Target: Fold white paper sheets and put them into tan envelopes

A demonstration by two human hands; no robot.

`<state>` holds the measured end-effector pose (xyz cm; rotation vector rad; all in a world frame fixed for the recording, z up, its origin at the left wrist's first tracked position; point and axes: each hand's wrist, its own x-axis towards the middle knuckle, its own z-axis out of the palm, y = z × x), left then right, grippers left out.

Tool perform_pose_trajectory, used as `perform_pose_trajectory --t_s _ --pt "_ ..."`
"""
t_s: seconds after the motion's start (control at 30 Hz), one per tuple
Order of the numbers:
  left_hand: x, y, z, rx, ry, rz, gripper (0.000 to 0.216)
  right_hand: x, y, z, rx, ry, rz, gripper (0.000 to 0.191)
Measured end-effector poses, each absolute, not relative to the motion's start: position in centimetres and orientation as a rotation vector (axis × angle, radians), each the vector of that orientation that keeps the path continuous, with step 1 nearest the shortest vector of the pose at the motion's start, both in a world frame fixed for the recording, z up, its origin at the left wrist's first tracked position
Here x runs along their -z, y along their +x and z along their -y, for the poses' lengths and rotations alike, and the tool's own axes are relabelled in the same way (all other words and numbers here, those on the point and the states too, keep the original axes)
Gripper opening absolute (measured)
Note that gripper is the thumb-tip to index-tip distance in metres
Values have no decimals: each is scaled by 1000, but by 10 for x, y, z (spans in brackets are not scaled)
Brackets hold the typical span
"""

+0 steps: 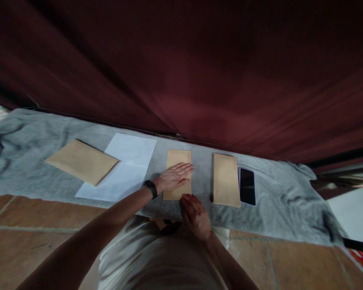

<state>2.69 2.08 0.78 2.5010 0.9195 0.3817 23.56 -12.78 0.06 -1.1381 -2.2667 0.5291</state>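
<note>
My left hand [174, 176] lies flat, fingers together, pressing on a narrow brown envelope [178, 158] that sits on a grey cloth [278, 201]. A black band is on that wrist. My right hand [195, 215] rests palm down on the cloth, its fingertips at the envelope's near right corner. Neither hand grips anything. A second narrow brown envelope [226, 179] lies to the right, with a dark phone [247, 186] right beside it.
At the left, a wider brown envelope [82, 161] lies partly over white paper sheets [127, 161]. A dark red curtain [199, 68] hangs behind the cloth. Tiled floor [33, 225] is near me. White paper [355, 211] sits at the far right.
</note>
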Motion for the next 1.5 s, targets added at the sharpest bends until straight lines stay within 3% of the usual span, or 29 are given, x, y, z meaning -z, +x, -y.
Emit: perform_pose_trajectory --t_s 0.6,0.77,0.93,1.23,1.5 --pt "-33 19 61 -280 2537 -789 59 2 242 133 -554 -1126 2121 45" --pt "-31 19 86 -285 2582 -807 66 2 244 134 -593 -1139 2070 36" --pt "-11 28 108 -310 2599 -948 69 -8 245 124 -699 -1144 1997 39" --pt "19 49 145 -420 2546 -1340 46 -22 227 72 -697 -846 2545 42" --pt "1 57 149 -405 2558 -1437 59 -13 203 18 -546 -709 2650 47"
